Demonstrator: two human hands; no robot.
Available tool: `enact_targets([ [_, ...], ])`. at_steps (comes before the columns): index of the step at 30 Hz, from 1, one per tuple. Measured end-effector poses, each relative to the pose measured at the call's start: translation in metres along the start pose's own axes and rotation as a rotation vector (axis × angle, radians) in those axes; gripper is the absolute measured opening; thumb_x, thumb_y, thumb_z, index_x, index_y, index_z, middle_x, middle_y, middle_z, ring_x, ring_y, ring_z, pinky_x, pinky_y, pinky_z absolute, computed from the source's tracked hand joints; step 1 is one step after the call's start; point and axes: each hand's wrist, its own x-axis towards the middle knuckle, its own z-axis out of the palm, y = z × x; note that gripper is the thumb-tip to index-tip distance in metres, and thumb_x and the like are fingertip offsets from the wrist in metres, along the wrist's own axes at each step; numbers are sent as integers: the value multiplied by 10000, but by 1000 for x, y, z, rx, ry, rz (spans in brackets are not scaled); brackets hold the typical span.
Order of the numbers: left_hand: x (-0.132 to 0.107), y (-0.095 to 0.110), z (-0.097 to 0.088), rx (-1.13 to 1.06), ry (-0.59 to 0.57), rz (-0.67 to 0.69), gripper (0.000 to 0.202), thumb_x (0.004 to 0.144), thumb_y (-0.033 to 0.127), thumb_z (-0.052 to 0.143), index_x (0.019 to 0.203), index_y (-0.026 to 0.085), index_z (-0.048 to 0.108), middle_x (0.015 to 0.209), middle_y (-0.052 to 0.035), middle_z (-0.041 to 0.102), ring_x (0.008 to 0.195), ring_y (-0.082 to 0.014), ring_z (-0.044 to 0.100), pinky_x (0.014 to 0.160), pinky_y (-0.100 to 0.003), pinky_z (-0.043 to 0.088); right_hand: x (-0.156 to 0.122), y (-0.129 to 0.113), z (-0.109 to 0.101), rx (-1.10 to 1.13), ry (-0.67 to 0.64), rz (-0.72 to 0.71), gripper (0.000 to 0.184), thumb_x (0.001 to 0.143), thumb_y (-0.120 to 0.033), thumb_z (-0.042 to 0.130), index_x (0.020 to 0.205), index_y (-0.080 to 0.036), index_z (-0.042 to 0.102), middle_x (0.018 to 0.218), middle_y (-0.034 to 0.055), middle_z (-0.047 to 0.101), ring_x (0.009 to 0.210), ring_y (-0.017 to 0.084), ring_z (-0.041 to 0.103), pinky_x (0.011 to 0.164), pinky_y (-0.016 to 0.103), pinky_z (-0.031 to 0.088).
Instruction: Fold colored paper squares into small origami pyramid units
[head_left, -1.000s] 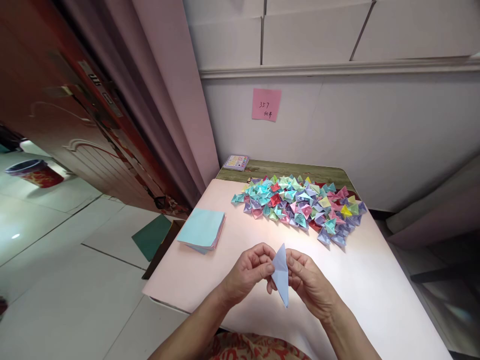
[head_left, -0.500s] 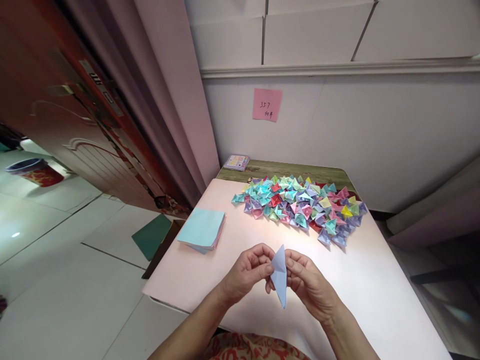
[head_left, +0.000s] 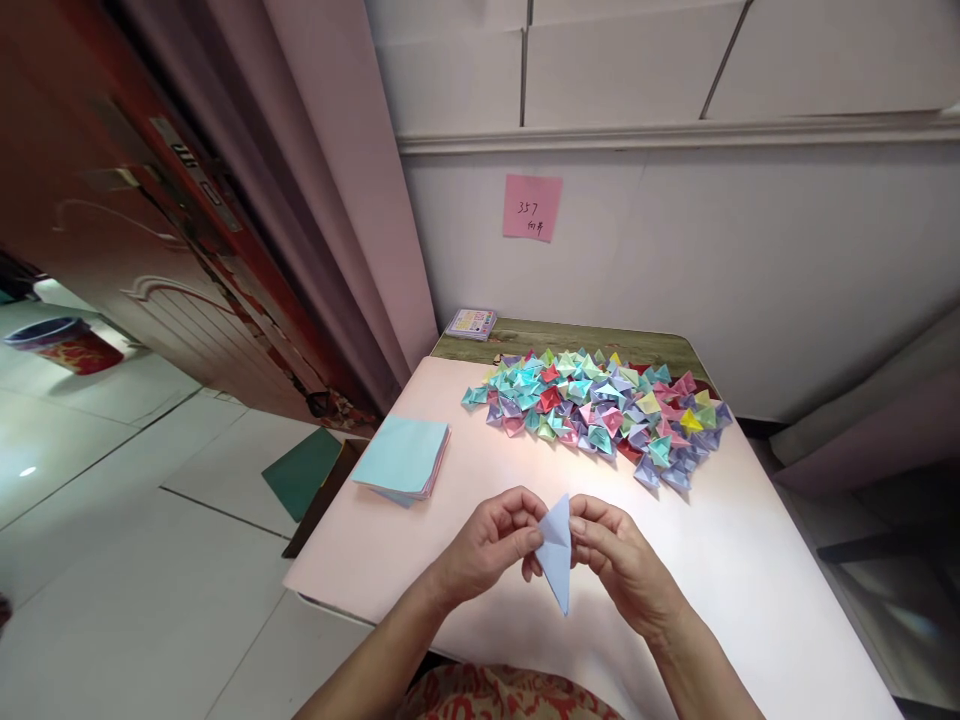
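— Near the front edge of the table point(head_left: 750, 590), what is the left hand point(head_left: 491, 545) doing?
— It pinches the left side of a pale blue folded paper point(head_left: 557, 560), thumb and fingertips closed on it. I judge the crease comes out cleanest if both pinches sit close to the fold and press evenly.
— And the right hand point(head_left: 622, 565)?
— It grips the paper's right side. The paper stands upright between the two hands, lifted off the table, point down. The pile of folded pieces point(head_left: 600, 410) lies well apart, on the far side.

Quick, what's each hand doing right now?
The left hand is closed, pinching the folded blue paper.
The right hand is closed, pinching the same paper's other side.
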Motion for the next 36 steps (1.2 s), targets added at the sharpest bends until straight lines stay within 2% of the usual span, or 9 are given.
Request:
enact_targets([
  [6,0,0,-2,16,-43,-9,320,842,404,678,965,134,557,720,-52,653,568,-111,579,553,-227,465,0,2,-2,28,-1,16,304,777,-455,742,808,-165,655,686,24,660,595,139,579,633,282,414],
  [10,1,-3,-1,4,-38,-10,319,839,405,681,953,134,558,705,-49,647,554,-108,573,538,-222,458,0,2,-1,27,-32,21,299,799,-455,716,804,-165,644,681,33,670,613,160,606,633,284,401],
  [18,1,-4,-2,49,-36,-24,321,839,419,676,948,135,577,711,-47,643,562,-108,574,541,-219,461,0,2,-6,-33,20,20,297,774,-451,739,802,-167,657,687,21,660,630,148,573,647,275,406],
  [27,2,-5,-2,50,-43,-33,311,844,407,672,953,130,583,703,-42,635,567,-108,571,551,-223,460,-2,0,-5,-14,2,24,303,769,-454,739,799,-166,651,702,33,675,647,161,604,640,279,401],
  [31,2,-4,-1,70,-39,-34,300,848,402,667,948,130,586,715,-47,634,561,-101,557,550,-223,458,-2,0,-6,-75,14,3,312,766,-475,728,791,-171,662,697,29,661,632,156,568,646,293,413],
  [36,0,-4,-4,124,-30,-46,288,852,403,652,943,137,591,733,-39,621,563,-95,537,563,-222,452,-2,1,-8,-296,110,-127,271,787,-448,706,795,-177,688,697,26,640,627,155,532,626,294,425],
])
